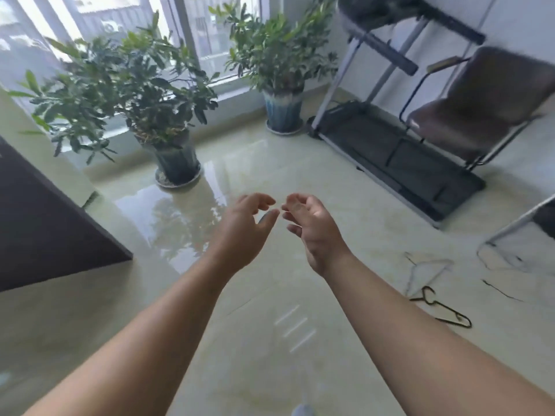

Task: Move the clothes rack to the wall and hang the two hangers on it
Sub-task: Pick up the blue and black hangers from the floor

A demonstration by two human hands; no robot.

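Two hangers lie on the shiny floor at the lower right: a pale wire hanger point(426, 271) and a black hanger point(444, 310) just below it. A grey metal leg, perhaps of the clothes rack point(519, 220), slants in from the right edge; the rest of it is out of view. My left hand point(243, 229) and my right hand point(312, 232) are stretched out side by side over the floor in the middle of the view, fingers loosely curled and apart, holding nothing. Both hands are well left of the hangers.
Two potted plants point(177, 163) point(283, 112) stand by the window. A treadmill point(399, 154) and a dark chair point(480, 115) occupy the right wall. A dark cabinet point(45, 223) juts in at the left. A thin dark cord point(501, 291) lies near the hangers.
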